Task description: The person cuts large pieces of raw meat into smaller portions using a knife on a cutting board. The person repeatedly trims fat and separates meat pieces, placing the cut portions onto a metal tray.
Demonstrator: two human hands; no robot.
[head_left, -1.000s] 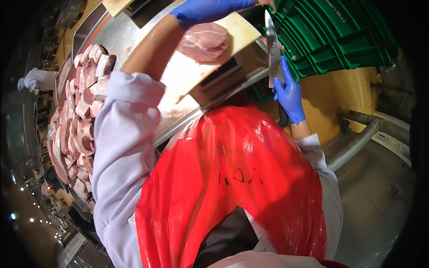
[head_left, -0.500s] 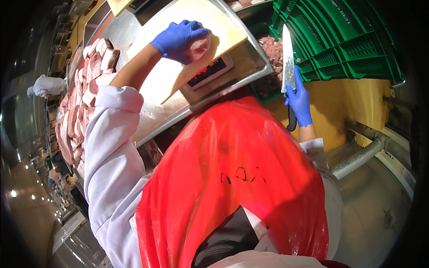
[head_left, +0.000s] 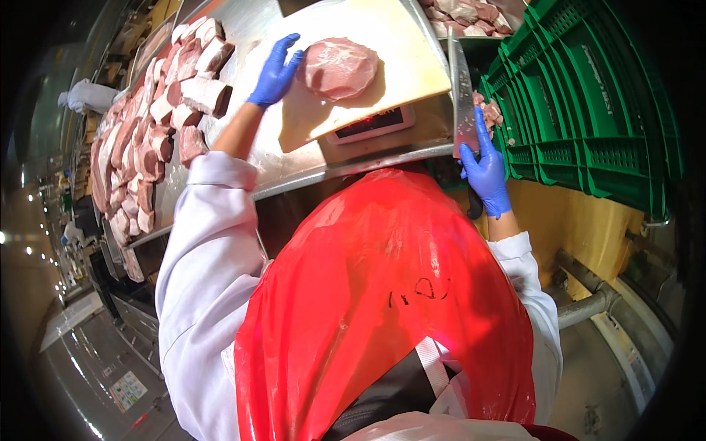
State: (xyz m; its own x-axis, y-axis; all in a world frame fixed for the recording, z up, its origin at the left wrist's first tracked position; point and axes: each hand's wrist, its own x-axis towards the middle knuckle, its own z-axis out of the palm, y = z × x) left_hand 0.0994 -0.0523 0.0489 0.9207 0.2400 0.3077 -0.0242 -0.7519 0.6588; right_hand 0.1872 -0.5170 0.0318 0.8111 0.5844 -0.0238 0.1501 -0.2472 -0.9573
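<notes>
One round slab of pale pink meat [head_left: 340, 67] now lies on its own on our cutting board [head_left: 412, 51], which sits on top of the scale [head_left: 368, 123], and that is the change that matters: half a second ago our left hand [head_left: 274, 73] was pressed flat over this piece, and now it has slid off to the left of the board, its blue-gloved fingers spread and empty, with only the fingertips near the meat's edge; we cannot tell whether they touch it. With the hand off, the piece rests with its full weight on the board, so we judge that the scale below can read it undisturbed. Our right hand [head_left: 485, 170] is clenched around the dark handle of the knife [head_left: 462, 95], holding the broad blade upright just to the right of the board, clear of the meat, much as it stood before. Left of the board, cut chunks of meat [head_left: 165, 125] are heaped along the steel table [head_left: 257, 22]; right of the board stand the stacked green crates [head_left: 596, 95], and beyond the board's far right corner lie more trimmed pieces [head_left: 471, 15].
</notes>
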